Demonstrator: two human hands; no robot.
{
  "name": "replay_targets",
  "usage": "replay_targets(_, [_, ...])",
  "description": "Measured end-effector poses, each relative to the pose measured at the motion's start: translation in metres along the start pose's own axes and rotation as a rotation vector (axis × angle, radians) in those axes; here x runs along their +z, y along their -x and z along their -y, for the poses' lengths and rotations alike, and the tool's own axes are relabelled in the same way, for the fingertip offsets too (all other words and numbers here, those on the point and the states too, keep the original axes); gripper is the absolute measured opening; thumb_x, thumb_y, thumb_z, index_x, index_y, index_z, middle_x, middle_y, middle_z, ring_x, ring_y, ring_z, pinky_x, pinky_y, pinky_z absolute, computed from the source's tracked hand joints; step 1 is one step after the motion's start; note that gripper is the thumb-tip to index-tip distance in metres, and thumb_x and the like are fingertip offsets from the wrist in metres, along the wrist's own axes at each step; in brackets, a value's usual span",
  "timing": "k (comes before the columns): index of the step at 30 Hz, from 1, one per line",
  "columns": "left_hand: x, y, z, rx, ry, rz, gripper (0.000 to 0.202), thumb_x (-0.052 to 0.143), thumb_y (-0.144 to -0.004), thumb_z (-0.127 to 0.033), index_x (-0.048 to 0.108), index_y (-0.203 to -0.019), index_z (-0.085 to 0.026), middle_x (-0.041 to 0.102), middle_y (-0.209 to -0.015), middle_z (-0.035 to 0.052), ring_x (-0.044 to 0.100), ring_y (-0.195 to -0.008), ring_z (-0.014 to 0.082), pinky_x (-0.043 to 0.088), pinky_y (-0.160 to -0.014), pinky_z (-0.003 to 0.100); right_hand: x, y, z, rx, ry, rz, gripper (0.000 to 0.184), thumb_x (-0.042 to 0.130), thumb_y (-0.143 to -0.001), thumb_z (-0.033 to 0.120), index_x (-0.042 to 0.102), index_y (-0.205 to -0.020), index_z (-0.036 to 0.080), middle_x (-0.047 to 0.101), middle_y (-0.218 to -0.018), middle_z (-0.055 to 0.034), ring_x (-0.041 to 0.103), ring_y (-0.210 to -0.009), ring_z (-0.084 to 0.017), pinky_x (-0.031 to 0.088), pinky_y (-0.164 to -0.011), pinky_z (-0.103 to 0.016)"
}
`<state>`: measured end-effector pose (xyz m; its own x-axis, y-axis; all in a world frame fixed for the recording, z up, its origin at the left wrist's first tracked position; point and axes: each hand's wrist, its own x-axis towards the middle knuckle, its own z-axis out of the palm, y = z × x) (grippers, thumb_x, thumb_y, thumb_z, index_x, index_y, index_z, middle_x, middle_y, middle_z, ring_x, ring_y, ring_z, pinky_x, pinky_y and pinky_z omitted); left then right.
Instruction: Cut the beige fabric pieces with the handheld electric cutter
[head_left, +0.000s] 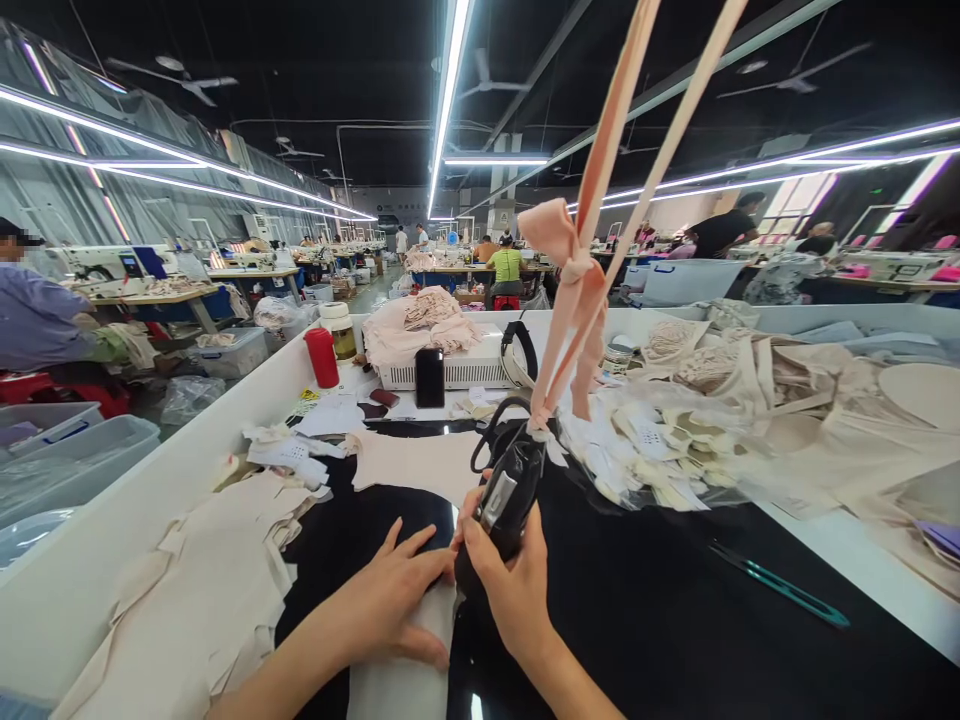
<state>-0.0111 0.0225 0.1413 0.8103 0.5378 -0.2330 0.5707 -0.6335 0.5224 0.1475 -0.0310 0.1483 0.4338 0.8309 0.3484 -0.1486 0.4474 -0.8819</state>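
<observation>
Pressing your left hand flat to pin the beige fabric piece on the desk, you close your right hand grip around the black handheld tool, just beside the fabric.

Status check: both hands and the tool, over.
Left hand flat on pale fabric piece. Right hand in a closed grip on black hand tool, hung from pink straps. Green tweezers lie apart, right.
</observation>
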Motion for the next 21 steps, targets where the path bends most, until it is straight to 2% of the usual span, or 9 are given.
replay_targets(6, [-0.004,0.0,-0.006,-0.023,0.017,0.023,0.085,0.082,-0.077,-0.058,0.046,-0.15,-0.033,0.052,-0.154,0.0099,0.016,-0.158,0.0381,-0.002,-0.122,0.073,-0.005,0.011,-0.004,0.011,-0.08,0.085,0.037,0.075,-0.087,0.032,0.054,-0.117,0.029,0.067,-0.087,0.0022,0.069,-0.073,-0.019,0.064,-0.076,-0.039])
replay_targets(11, [-0.003,0.001,-0.002,0.008,-0.005,0.01,0.08,0.081,-0.079,-0.059,0.048,-0.147,-0.033,0.052,-0.155,0.011,0.017,-0.157,0.0377,-0.001,-0.122,0.073,-0.006,0.015,-0.005,0.038,-0.019,0.061,0.038,0.074,-0.087,0.035,0.053,-0.119,0.03,0.067,-0.093,0.001,0.073,-0.089,-0.024,0.062,-0.087,-0.045])
replay_targets(14, [-0.001,0.001,0.003,0.02,-0.018,0.008,0.084,0.081,-0.078,-0.061,0.046,-0.148,-0.033,0.045,-0.16,0.0112,0.017,-0.157,0.0384,-0.001,-0.121,0.074,-0.007,0.016,-0.003,0.024,-0.062,0.089,0.035,0.074,-0.089,0.033,0.054,-0.118,0.03,0.065,-0.09,0.0022,0.07,-0.08,-0.019,0.062,-0.08,-0.039])
replay_targets(18, [-0.002,0.0,0.003,0.016,0.001,0.029,0.087,0.084,-0.074,-0.062,0.047,-0.149,-0.036,0.053,-0.154,0.0069,0.017,-0.157,0.04,-0.002,-0.12,0.075,-0.009,0.021,-0.003,-0.028,-0.086,0.143,0.02,0.071,-0.093,0.03,0.057,-0.109,0.03,0.064,-0.09,0.003,0.064,-0.073,-0.015,0.059,-0.073,-0.032])
replay_targets(21, [-0.006,0.0,-0.001,0.014,0.004,0.039,0.088,0.085,-0.073,-0.061,0.048,-0.15,-0.036,0.052,-0.155,0.0067,0.016,-0.157,0.0396,-0.004,-0.121,0.074,-0.008,0.023,-0.005,-0.043,-0.068,0.112,0.028,0.073,-0.091,0.031,0.057,-0.114,0.031,0.065,-0.088,0.003,0.066,-0.075,-0.017,0.06,-0.076,-0.034])
